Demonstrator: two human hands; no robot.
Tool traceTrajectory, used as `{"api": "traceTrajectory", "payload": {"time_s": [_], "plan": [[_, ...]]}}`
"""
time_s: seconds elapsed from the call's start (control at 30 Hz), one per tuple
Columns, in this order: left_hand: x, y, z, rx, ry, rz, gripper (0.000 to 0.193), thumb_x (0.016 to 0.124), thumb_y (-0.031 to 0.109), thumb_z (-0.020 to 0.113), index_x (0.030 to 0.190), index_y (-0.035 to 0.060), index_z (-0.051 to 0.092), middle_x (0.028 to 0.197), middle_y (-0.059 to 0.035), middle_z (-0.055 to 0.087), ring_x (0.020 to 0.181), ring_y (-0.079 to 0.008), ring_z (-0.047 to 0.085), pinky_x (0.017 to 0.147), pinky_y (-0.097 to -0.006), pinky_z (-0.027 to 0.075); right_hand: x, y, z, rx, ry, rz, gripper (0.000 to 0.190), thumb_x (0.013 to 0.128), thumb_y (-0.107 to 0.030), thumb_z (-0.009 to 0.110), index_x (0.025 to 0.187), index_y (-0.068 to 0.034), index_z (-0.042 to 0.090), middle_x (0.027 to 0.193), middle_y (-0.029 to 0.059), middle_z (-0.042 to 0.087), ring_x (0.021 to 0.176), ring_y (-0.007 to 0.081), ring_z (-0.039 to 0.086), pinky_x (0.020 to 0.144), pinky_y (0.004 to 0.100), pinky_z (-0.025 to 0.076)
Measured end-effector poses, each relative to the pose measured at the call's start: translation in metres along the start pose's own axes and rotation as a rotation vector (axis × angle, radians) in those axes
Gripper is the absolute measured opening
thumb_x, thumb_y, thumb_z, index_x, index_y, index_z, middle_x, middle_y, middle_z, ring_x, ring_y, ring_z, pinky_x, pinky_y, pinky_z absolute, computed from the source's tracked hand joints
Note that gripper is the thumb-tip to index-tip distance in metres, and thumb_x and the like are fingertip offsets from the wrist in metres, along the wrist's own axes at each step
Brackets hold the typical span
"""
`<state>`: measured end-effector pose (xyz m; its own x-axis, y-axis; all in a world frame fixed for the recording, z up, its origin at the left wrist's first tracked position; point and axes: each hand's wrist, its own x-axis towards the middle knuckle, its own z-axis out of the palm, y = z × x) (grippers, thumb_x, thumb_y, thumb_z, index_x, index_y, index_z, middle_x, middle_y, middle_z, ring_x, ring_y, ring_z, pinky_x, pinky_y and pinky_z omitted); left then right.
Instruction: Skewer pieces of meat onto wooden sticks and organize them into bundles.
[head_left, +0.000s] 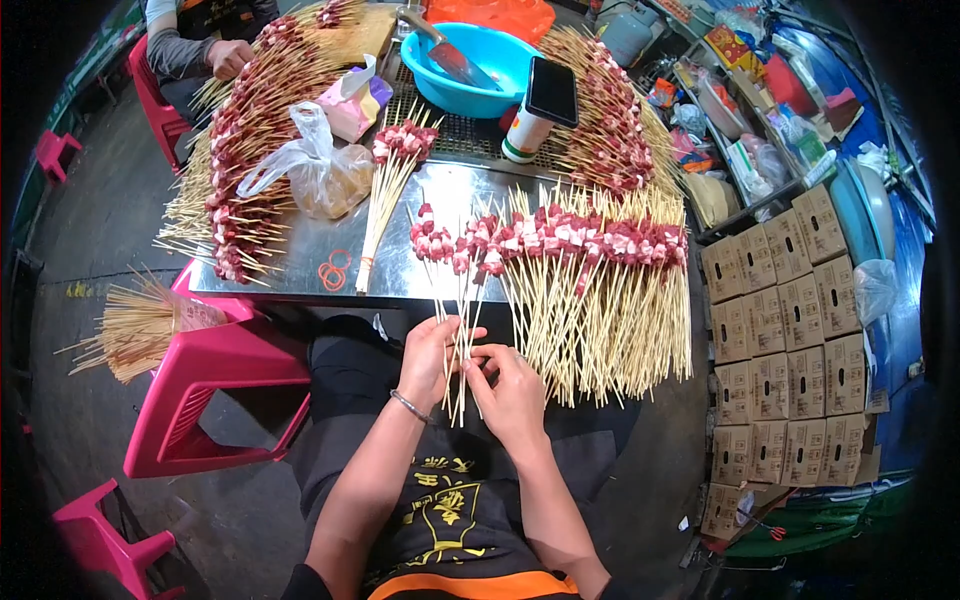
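My left hand (429, 360) grips several bamboo skewers by their bare shafts at the table's front edge. Chunks of red and white raw meat (432, 241) are threaded near their far ends. Close beside it, my right hand (510, 390) pinches the lower shafts of skewers in the same group. Just to the right lies a wide row of meat skewers (592, 240), its bare sticks hanging over the edge towards my lap. Left of my hands, a bundle of meat skewers (386, 195) is bound near its lower end with a rubber band. Loose orange rubber bands (334, 271) lie nearby.
A curved heap of skewers (244, 150) lines the table's left; another (611, 112) lies back right. A cleaver (457, 64) rests in a blue basin (420, 71). A phone (553, 90) leans on a white cup (527, 135). A co-worker's hand (229, 58) is back left. Pink stools (202, 397) stand left.
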<state>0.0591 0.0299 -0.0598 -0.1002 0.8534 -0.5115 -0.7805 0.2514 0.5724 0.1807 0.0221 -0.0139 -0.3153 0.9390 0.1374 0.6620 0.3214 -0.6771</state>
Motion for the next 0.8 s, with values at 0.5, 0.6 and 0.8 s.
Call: {"api": "traceTrajectory", "payload": {"time_s": [0.5, 0.6, 0.8], "plan": [[0.0005, 0.0006, -0.0056, -0.111, -0.099, -0.035, 0.013, 0.085, 0.012, 0.046, 0.085, 0.0001, 0.048, 0.091, -0.0258, 0.060, 0.068, -0.0292, 0.064, 0.052, -0.0322, 0.055, -0.0013, 0.0004, -0.0019, 0.000, 0.008, -0.008, 0.015, 0.077, -0.020, 0.063, 0.085, -0.007, 0.059, 0.067, 0.0078, 0.054, 0.058, 0.0237, 0.056, 0.052, 0.0351, 0.044], [-0.0011, 0.0024, -0.0015, -0.091, -0.074, -0.065, 0.008, 0.084, 0.010, 0.048, 0.085, 0.0013, 0.047, 0.090, -0.0241, 0.060, 0.068, -0.0277, 0.064, 0.052, -0.0316, 0.055, -0.0010, -0.0013, -0.0032, 0.000, 0.010, -0.010, 0.015, 0.076, -0.019, 0.063, 0.084, -0.007, 0.060, 0.067, 0.0078, 0.054, 0.058, 0.0239, 0.056, 0.051, 0.0351, 0.044], [0.0005, -0.0009, -0.0017, -0.009, -0.104, -0.022, 0.009, 0.080, 0.004, 0.057, 0.086, 0.0014, 0.050, 0.082, -0.0157, 0.063, 0.062, -0.0188, 0.063, 0.049, -0.0249, 0.052, -0.0008, -0.0015, -0.0056, -0.001, 0.007, 0.012, 0.015, 0.076, -0.019, 0.063, 0.085, -0.007, 0.060, 0.067, 0.0083, 0.054, 0.058, 0.0243, 0.056, 0.052, 0.0356, 0.044]]}}
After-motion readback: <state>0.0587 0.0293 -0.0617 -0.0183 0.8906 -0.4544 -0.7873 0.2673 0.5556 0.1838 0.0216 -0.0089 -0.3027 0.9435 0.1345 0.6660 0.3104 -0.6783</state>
